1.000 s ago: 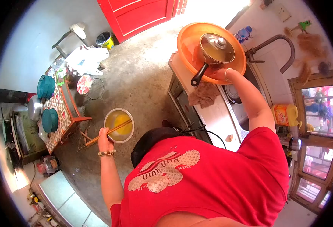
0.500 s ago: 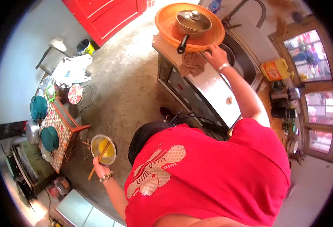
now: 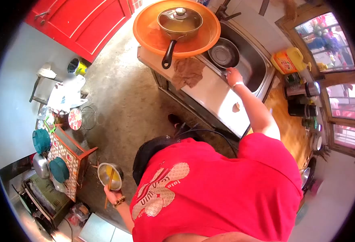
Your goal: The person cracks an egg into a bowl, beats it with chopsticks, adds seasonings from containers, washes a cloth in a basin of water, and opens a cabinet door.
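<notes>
My left hand [image 3: 113, 194] is closed round a small metal bowl [image 3: 103, 177] with yellow liquid, probably beaten egg, in it. A pair of chopsticks [image 3: 109, 181] leans across this bowl and passes by the fingers. At the sink [image 3: 259, 82], my right hand [image 3: 234, 77] has its fingers curled at the near rim of a round metal pan [image 3: 221, 55], which lies in the sink. Whether the pan is lifted at all, I cannot tell. Left of the pan stands an orange basin [image 3: 145, 38], holding a lidded saucepan [image 3: 180, 25] with a black handle.
A brown cloth [image 3: 188, 73] lies on the counter [image 3: 217, 101] before the orange basin. An oil jug [image 3: 286, 60] and several jars stand beneath the window. Across the floor, a low table [image 3: 66, 155] bears green containers [image 3: 59, 169]. A red door [image 3: 78, 24] is at the back.
My right hand has left the orange basin's rim and come to the pan in the sink. The view has shifted, showing more of the sink. My left hand still holds the bowl and chopsticks.
</notes>
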A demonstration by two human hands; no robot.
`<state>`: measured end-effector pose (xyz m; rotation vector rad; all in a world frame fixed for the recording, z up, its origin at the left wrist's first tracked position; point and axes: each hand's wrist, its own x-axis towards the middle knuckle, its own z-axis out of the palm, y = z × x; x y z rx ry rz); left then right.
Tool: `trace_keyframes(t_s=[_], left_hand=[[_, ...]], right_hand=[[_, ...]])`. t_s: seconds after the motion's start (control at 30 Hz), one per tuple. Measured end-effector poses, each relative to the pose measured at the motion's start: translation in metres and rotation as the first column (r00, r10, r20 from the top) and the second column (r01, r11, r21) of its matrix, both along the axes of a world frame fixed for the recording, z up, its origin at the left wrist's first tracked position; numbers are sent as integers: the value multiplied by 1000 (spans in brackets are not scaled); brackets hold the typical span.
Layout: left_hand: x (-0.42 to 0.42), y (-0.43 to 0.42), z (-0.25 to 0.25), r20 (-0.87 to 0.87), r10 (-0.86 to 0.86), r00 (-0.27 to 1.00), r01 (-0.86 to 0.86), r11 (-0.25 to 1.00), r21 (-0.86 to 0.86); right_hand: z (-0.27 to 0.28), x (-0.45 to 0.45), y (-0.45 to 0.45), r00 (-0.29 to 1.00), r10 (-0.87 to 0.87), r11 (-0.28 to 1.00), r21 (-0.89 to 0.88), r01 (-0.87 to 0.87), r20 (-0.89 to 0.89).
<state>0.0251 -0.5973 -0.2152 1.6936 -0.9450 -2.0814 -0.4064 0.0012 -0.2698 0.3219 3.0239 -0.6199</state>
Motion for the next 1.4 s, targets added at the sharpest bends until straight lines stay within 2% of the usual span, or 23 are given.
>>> trace_keyframes(t_s=[0.07, 0.1, 0.13, 0.2, 0.27, 0.33, 0.37, 0.47, 0.5, 0.57, 0.6, 0.67, 0.7, 0.77, 0.83, 0.9, 1.0, 1.07, 1.1, 1.17, 1.2, 1.27, 1.4], left_hand=[[-11, 4, -1, -108, 18, 994, -13, 999, 45], [-17, 8, 3, -74, -1, 997, 3, 1000, 24], [-23, 11, 8, -64, -1, 998, 2, 1000, 16], [-36, 18, 16, -31, 41, 999, -41, 999, 3], [-47, 20, 23, -14, 52, 999, -52, 998, -28], [-56, 20, 31, 19, 64, 998, -64, 998, -17], [-61, 17, 32, 1, 41, 999, -41, 999, -10], [-81, 16, 38, 11, 47, 999, -47, 999, -3], [-89, 17, 42, 15, 39, 999, -39, 999, -5], [-108, 23, 44, 46, 44, 998, -41, 997, -58], [-114, 22, 41, 42, 38, 998, -36, 998, -53], [-121, 16, 38, 38, 4, 999, -4, 1000, 2], [-123, 14, 38, 32, 3, 999, -3, 1000, -3], [-131, 16, 32, -2, 16, 1000, -17, 999, -48], [-142, 21, 35, 21, 18, 1000, -17, 999, -48], [-144, 20, 35, 32, -3, 999, 4, 999, -49], [-154, 25, 37, -23, -37, 999, 35, 998, -59], [-154, 18, 30, -28, -45, 999, 44, 998, -53], [-154, 16, 27, -31, -49, 998, 47, 998, -49], [-163, 19, 31, 7, -57, 998, 57, 997, -49], [-166, 22, 33, 45, -64, 997, 66, 997, -49], [-170, 26, 35, 21, -66, 998, 66, 997, -41], [-172, 21, 24, -4, -70, 998, 69, 997, -36]], right_hand=[[-36, -42, 25, 979, -77, 989, 139, 51, 187], [-41, -62, 30, 957, -46, 985, 170, -4, 287], [-49, -72, 35, 954, -42, 987, 161, -6, 297], [-55, -99, 37, 929, -83, 957, 288, -26, 361], [-70, -123, 35, 911, -145, 959, 283, 33, 385], [-85, -138, 34, 832, -142, 945, 325, -49, 537], [-90, -145, 35, 828, -141, 947, 319, -47, 542], [-65, -149, 24, 795, -86, 953, 283, -111, 601], [-84, -149, 33, 791, -92, 954, 281, -104, 604], [-128, -157, 56, 748, 229, 874, 206, -440, 624], [-124, -159, 60, 751, 221, 875, 213, -434, 622], [-101, -157, 58, 823, 37, 924, 293, -244, 568], [-62, -158, 50, 856, -20, 931, 321, -172, 516], [-63, -184, 78, 949, -124, 973, 222, 59, 291], [-48, -213, 105, 975, -193, 966, 152, 208, -109], [-2, -237, 115, 880, -93, 987, 74, 144, -466], [63, -265, 113, 873, -44, 973, 177, 148, -486], [78, -279, 128, 878, 282, 922, 362, -136, -388], [90, -279, 126, 878, 280, 922, 363, -134, -388], [106, -276, 116, 959, 249, 892, 418, -172, -137], [98, -281, 126, 959, 248, 892, 417, -172, -135], [76, -290, 152, 884, 397, 887, 350, -300, -248], [59, -265, 151, 833, 404, 909, 269, -319, -378]])
